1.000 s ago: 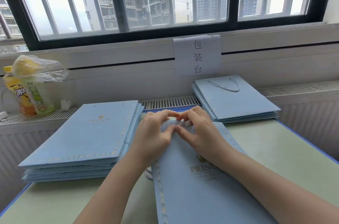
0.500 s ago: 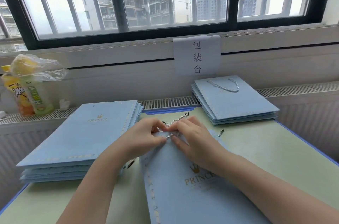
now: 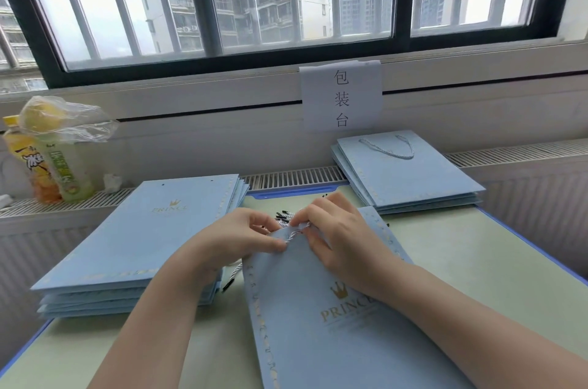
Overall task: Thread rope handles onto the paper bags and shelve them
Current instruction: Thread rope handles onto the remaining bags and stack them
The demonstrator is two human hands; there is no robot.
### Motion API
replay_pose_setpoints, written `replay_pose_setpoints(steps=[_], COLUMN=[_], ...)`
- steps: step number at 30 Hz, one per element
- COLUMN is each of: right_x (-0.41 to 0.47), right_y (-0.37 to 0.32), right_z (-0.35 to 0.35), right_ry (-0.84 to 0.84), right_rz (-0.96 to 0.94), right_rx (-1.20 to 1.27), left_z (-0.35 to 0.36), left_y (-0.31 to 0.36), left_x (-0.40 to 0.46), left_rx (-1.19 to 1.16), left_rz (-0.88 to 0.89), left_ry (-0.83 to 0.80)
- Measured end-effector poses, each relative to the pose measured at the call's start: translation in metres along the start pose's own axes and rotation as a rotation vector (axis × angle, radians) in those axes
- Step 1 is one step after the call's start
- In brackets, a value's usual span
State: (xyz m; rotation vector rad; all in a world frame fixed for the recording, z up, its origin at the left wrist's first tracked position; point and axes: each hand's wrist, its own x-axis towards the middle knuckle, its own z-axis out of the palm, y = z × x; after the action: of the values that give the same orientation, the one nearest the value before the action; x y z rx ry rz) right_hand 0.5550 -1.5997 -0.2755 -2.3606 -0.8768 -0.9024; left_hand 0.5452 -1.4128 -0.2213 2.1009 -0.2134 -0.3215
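A flat light-blue paper bag (image 3: 318, 318) with a gold crown and PRINCE print lies in front of me on the table. My left hand (image 3: 245, 236) and my right hand (image 3: 337, 229) meet at its top edge. Both pinch a white twisted rope handle (image 3: 294, 233) there. Another stretch of the same kind of rope (image 3: 234, 274) with a black tip shows under my left wrist. Several loose ropes with black tips (image 3: 284, 216) lie just behind my fingers.
A tall stack of handle-less blue bags (image 3: 133, 245) sits at the left. A smaller stack with a rope handle on top (image 3: 404, 175) sits at the back right. Drink bottles under a plastic bag (image 3: 51, 153) stand on the radiator ledge. A paper sign (image 3: 342, 97) hangs below the window.
The bag has slid toward me and a little left, uncovering the loose ropes behind it. Both hands have stayed at its top edge, working the rope.
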Motion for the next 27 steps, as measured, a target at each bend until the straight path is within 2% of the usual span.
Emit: replay_pose_setpoints(steps=[5,13,16,19,27], right_x=[0.003,0.002,0.002,0.001,0.001], right_y=[0.0,0.007,0.008,0.008,0.007], right_z=[-0.005,-0.006,-0.006,-0.005,-0.005], right_ry=[0.032,0.078,0.083,0.075,0.063], right_rz=[-0.038,-0.027,-0.013,-0.019,-0.027], right_rx=[-0.03,-0.016,-0.007,-0.007,-0.012], left_z=[0.0,0.01,0.009,0.006,0.006], left_y=[0.001,0.004,0.005,0.005,0.004], left_x=[-0.003,0.0,-0.002,-0.004,-0.002], left_rx=[-0.133,-0.149,-0.102,-0.034,0.076], left_rz=[0.006,0.094,0.104,0.024,-0.034], left_ry=[0.027,0.135,0.073,-0.009,0.011])
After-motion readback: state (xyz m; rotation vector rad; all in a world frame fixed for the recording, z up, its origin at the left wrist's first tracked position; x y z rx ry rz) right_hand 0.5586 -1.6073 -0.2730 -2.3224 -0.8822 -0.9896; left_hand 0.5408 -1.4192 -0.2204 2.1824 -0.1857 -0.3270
